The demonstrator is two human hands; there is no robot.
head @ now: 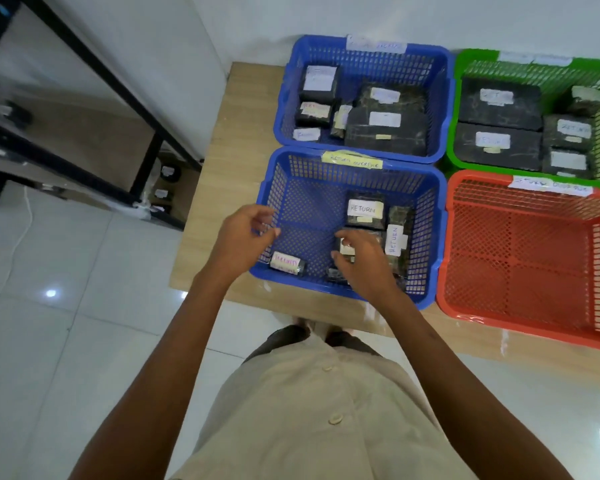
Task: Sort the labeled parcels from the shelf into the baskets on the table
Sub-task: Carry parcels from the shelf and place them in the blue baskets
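A blue plastic mesh basket with a yellow paper tag on its far rim sits mid-frame on a pale wood-grain desk, its near rim close to the desk's front edge. In its right half lie matt black, film-wrapped parcels with white paper labels. One marked RETURN lies flat near the middle and another stands on edge by the right wall. A small roll-shaped parcel lies in the lower left corner, and open mesh floor fills the space between.

The right hand reaches down into this basket, wrist bent, thumb and fingertips pinching a small black parcel just below the flat RETURN one. I cannot tell whether it touches the floor. The left hand hovers over the basket's left rim, fingers loosely curled, holding nothing.

Rim to rim with it stand a second blue basket behind and a green basket at upper right, both packed with black parcels. A red-orange mesh basket sits at right. At upper left a black metal-framed shelf stands on glossy white floor tiles — a strip of floor separates it from the desk.
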